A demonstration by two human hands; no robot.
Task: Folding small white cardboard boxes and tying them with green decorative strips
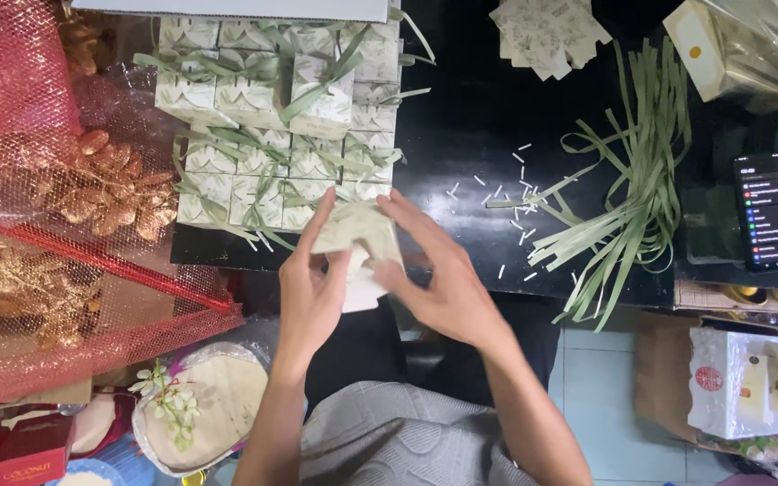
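While both hands worked at its near edge, the black table filled most of the view. Over its left end and beyond spread the red net, draped across gold leaf ornaments. Next in size came the stack of boxes, small pale cartons with a leaf print, each tied with green ribbon, packed in rows on the table's left half just beyond the hands. To the right lay the loose ribbons, a long green bundle fanned toward the table's near edge and hanging partly over it. Flat box blanks sat in a heap at the far edge, well apart from the stack. A phone with a lit screen lay at the far right, near the ribbons. White paper scraps were scattered between the stack and the ribbons.

The left hand and the right hand held one unfinished box between them, over the table's near edge and just beside the stack's front row. The left hand gripped its left side, thumb and fingers curled round it, forefinger stretched up along the top. The right hand closed on its right side, fingers spread across the upper flap. No ribbon showed on this box.
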